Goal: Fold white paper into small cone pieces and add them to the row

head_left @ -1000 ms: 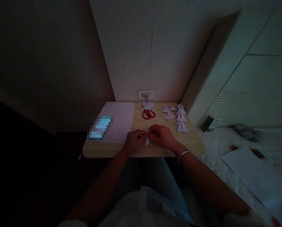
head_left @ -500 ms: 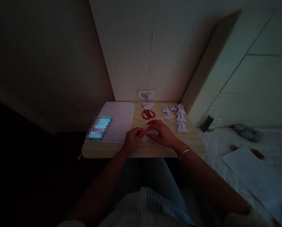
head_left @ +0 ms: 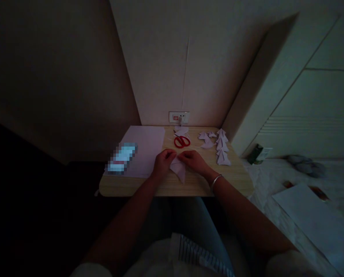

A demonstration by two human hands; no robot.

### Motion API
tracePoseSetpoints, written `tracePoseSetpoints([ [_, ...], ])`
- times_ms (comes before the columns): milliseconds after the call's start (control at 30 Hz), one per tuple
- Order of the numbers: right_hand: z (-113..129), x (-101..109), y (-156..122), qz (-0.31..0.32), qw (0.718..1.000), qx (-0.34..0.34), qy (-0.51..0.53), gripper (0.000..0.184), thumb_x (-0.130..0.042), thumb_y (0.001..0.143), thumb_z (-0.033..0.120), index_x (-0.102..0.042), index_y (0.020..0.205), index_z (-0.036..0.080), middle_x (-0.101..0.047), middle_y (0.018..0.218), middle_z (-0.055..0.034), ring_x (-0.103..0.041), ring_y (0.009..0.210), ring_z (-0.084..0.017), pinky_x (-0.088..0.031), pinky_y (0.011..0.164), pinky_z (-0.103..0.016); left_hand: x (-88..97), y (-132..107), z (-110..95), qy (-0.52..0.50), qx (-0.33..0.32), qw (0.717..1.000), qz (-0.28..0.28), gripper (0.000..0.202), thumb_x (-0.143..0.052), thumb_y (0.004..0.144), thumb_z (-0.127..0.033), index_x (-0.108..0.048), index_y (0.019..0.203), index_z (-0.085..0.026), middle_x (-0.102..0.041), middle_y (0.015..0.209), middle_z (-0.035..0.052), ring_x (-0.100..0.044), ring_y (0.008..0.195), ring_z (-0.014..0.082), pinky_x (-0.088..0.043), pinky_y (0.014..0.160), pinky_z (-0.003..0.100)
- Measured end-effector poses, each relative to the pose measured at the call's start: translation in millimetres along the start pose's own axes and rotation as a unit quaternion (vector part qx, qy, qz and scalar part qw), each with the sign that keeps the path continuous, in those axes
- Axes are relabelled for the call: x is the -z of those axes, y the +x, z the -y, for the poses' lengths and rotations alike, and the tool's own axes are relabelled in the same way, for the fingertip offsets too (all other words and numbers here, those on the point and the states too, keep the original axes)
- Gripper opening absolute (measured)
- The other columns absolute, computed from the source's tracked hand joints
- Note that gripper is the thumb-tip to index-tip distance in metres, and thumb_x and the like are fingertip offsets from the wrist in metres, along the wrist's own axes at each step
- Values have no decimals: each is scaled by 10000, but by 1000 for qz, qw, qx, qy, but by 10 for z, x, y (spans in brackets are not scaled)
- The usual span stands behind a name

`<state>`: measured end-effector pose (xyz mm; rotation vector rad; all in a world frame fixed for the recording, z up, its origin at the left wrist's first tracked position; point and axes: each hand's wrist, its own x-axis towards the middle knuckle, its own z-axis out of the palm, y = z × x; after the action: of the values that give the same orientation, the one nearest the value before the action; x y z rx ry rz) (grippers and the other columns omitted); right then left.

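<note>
A small folded piece of white paper (head_left: 178,169) lies on the wooden table (head_left: 235,179), pointing toward me. My left hand (head_left: 163,163) pinches its upper left edge with curled fingers. My right hand (head_left: 193,161), with a bracelet on the wrist, presses its fingers on the upper right edge. Both hands sit near the table's front edge in dim light.
Red scissors (head_left: 181,141) lie behind the hands, with paper scraps (head_left: 181,130) by a wall socket (head_left: 178,116). Several folded paper triangles (head_left: 222,147) lie at the right rear. A white sheet (head_left: 144,149) and a blurred phone (head_left: 122,157) are at left. A bed with paper (head_left: 313,219) is at right.
The paper went from held just above the table to lying flat, more of it showing. Both hands shifted slightly back and now press its upper edges.
</note>
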<state>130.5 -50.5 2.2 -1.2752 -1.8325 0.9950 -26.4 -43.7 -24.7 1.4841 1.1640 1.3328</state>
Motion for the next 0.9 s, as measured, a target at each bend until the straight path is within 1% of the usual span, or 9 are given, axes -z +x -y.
tracePoseSetpoints([
  [167,-113,-90,14,-7,990,-52,131,341,-569,732,456,-625,632,136,-497,511,30,-367,466,-75,-244,427,-209,37,29,42,-29,31,999,13,206,-607,717,-344,-629,760,-143,-636,699,-6,-563,658,118,-445,631,232],
  [233,-129,-121,-5,-9,980,-71,184,330,-604,703,456,-625,644,132,-494,510,35,-359,459,-71,-244,426,-208,53,15,36,-30,32,999,14,198,-604,719,-335,-626,750,-140,-632,689,-8,-560,650,115,-443,630,230],
  [300,-137,-145,-27,-26,973,-81,215,302,-644,669,433,-638,664,131,-527,538,29,-384,476,-73,-266,438,-208,60,-1,24,-24,29,999,13,196,-597,724,-335,-621,738,-141,-627,669,-11,-557,634,115,-439,614,227],
  [400,-147,-168,-49,-57,971,-78,220,278,-672,646,409,-657,679,133,-578,587,10,-438,518,-88,-310,473,-215,51,-18,7,-16,16,1000,9,204,-584,736,-340,-633,756,-143,-651,702,2,-578,659,122,-450,630,231],
  [500,-159,-179,-60,-85,971,-73,211,276,-664,650,415,-664,675,140,-593,589,5,-460,529,-97,-334,494,-224,27,-26,3,-17,13,1000,13,254,-595,733,-355,-653,861,-143,-685,794,32,-609,726,142,-472,669,250],
  [567,-166,-186,-66,-103,970,-69,209,270,-664,645,410,-669,679,142,-608,602,1,-477,543,-104,-356,511,-230,9,-28,15,-19,22,999,24,303,-633,702,-370,-651,899,-141,-691,802,42,-621,736,157,-483,667,265],
  [633,-172,-193,-71,-112,968,-63,214,276,-674,634,413,-677,705,146,-629,635,-8,-503,571,-115,-385,538,-238,-1,-27,34,-19,24,999,31,316,-657,677,-380,-652,882,-139,-691,790,40,-626,736,167,-489,673,278],
  [733,-183,-211,-75,-115,965,-56,229,303,-697,613,425,-681,745,153,-654,690,-22,-535,606,-128,-416,569,-248,1,-23,57,-12,12,1000,26,275,-641,695,-379,-654,838,-144,-691,787,34,-624,740,163,-488,694,285],
  [900,-195,-241,-74,-124,961,-62,238,307,-714,597,420,-671,746,155,-647,682,-15,-525,586,-119,-402,551,-241,21,-26,23,-12,8,1000,22,216,-613,713,-346,-649,784,-146,-675,732,16,-605,705,147,-480,664,261],
])
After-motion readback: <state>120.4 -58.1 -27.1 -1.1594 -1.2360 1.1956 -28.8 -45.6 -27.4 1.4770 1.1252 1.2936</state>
